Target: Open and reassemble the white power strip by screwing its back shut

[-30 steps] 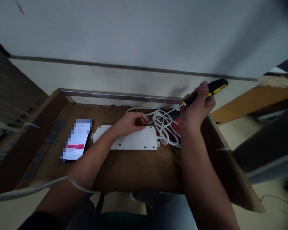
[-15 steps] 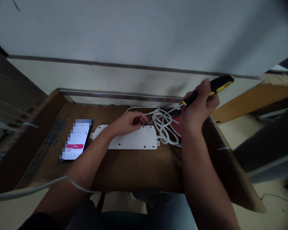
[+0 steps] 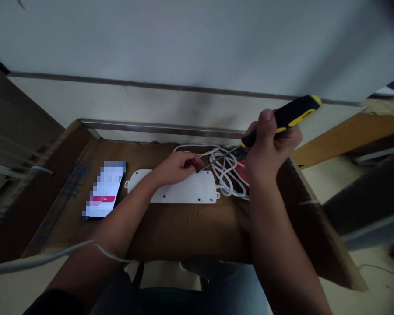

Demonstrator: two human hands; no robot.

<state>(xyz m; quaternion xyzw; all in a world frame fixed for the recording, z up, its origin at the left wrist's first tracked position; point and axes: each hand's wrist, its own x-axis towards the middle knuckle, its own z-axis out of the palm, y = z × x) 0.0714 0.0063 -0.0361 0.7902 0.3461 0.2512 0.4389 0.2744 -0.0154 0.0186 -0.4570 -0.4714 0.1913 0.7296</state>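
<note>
Screwdriver (image 3: 297,111) in R hand (image 3: 269,146)

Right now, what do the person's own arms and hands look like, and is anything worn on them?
The left hand and right hand are bare, with no gloves, rings or watch visible. The left forearm and right forearm are also bare and unmarked. A dark sleeve shows at the bottom edge. A white cable crosses the left forearm.

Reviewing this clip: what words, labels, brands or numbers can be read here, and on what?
Nothing can be read.
Phone screen: pixelated, only a red bar shows.
Cardboard flap: blue print, too blurred to read.
White power strip: no legible marking.
Yellow-and-black screwdriver handle: no legible marking.
</note>
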